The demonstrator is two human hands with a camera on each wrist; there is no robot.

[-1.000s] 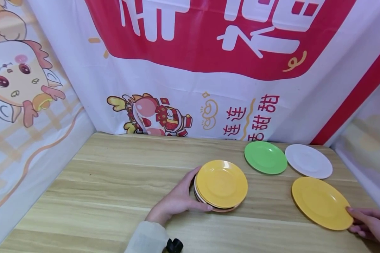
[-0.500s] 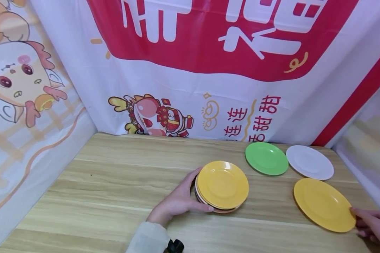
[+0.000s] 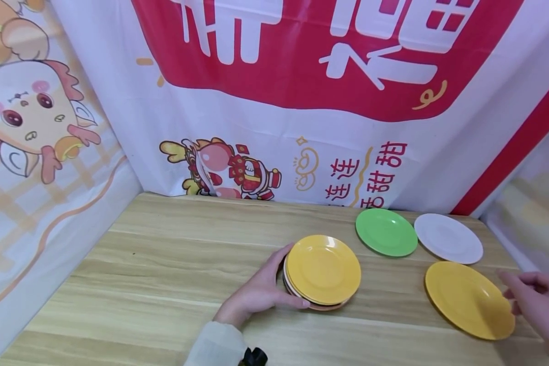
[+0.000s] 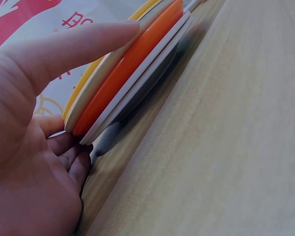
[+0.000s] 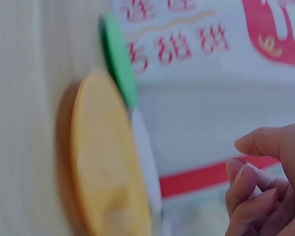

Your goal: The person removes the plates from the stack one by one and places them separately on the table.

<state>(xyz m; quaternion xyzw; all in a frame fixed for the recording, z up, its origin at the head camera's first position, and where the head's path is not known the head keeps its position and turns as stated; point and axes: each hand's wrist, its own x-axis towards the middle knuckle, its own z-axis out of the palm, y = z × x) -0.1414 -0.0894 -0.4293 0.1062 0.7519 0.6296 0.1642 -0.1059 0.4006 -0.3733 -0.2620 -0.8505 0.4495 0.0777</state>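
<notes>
My left hand (image 3: 258,290) grips the left side of a stack of small round plates (image 3: 324,269). A yellow plate tops that stack; in the left wrist view, cream, orange and white rims (image 4: 130,81) show beneath it, with the thumb across the edge. A larger yellow plate (image 3: 466,300) lies flat at the right. Just over its right edge hovers my right hand (image 3: 537,305), its fingers loosely bent and nothing between them. The right wrist view shows a gap between that hand (image 5: 268,184) and the yellow plate (image 5: 105,157).
Behind the larger yellow plate lie a green plate (image 3: 386,232) and a white plate (image 3: 448,238), side by side near the back edge. The wooden table (image 3: 164,264) meets a printed cloth (image 3: 274,122) at the back, and cloth also hangs at both sides.
My right hand has let go of the larger yellow plate's rim and risen above its edge. The left hand keeps its hold on the stack. The head view has shifted slightly.
</notes>
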